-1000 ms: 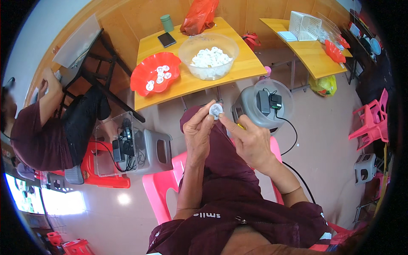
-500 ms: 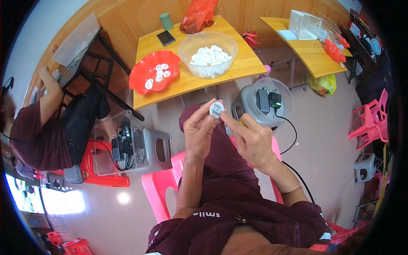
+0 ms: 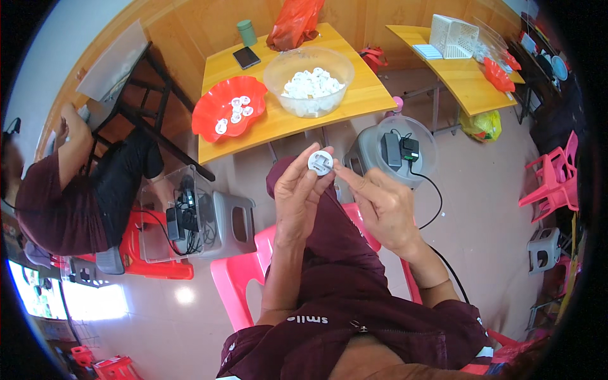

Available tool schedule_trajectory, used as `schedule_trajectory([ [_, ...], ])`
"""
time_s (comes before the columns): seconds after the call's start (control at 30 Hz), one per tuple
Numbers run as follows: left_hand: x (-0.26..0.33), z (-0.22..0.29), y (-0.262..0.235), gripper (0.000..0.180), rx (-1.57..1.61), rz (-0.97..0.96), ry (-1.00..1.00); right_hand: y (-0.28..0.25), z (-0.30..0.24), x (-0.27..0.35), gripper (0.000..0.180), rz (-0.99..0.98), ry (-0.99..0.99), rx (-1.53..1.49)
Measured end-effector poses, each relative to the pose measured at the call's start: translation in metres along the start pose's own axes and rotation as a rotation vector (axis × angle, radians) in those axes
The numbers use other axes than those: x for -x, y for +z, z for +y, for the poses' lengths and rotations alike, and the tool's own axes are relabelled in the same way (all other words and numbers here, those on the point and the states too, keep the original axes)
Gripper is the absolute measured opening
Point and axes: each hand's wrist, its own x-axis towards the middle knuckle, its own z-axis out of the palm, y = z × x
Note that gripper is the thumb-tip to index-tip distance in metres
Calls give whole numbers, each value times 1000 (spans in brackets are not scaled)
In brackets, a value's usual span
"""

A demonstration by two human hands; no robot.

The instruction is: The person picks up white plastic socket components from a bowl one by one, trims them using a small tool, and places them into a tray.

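In front of my lap, my left hand (image 3: pixel 297 193) pinches a small round white plastic piece (image 3: pixel 320 163) between thumb and fingers. The piece's face, with a raised grey-white part in its middle, is turned up. My right hand (image 3: pixel 383 206) comes from the right with its index fingertip at the piece's edge and the other fingers curled in. Something thin and greyish seems to show at that fingertip, too small to name. Beyond my hands stand a clear round tub (image 3: pixel 272 85) heaped with white pieces (image 3: pixel 311 83) and a red wavy-edged dish (image 3: pixel 206 120) holding several round white pieces (image 3: pixel 236 109).
The tub and dish stand on a yellow table (image 3: pixel 253 142) with a phone (image 3: pixel 246 57), a green canister (image 3: pixel 246 33) and a red bag (image 3: pixel 296 25). Right of me, a clear container with black adapters (image 3: pixel 392 149) sits on a grey stool (image 3: pixel 363 145). Another person (image 3: pixel 66 196) sits at left.
The white piece and my left hand have shifted slightly left. My right hand has drawn a little right, and its index fingertip has moved from over the piece's face to its edge.
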Motion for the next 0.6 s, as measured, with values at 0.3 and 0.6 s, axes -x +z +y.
schedule_trajectory([
  [0.3,2,5,0,36,114,-39,-29,10,1,-1,36,-23,-18,-35],
  [0.6,3,-2,1,36,64,35,19,19,4,1,37,-8,-18,-30],
])
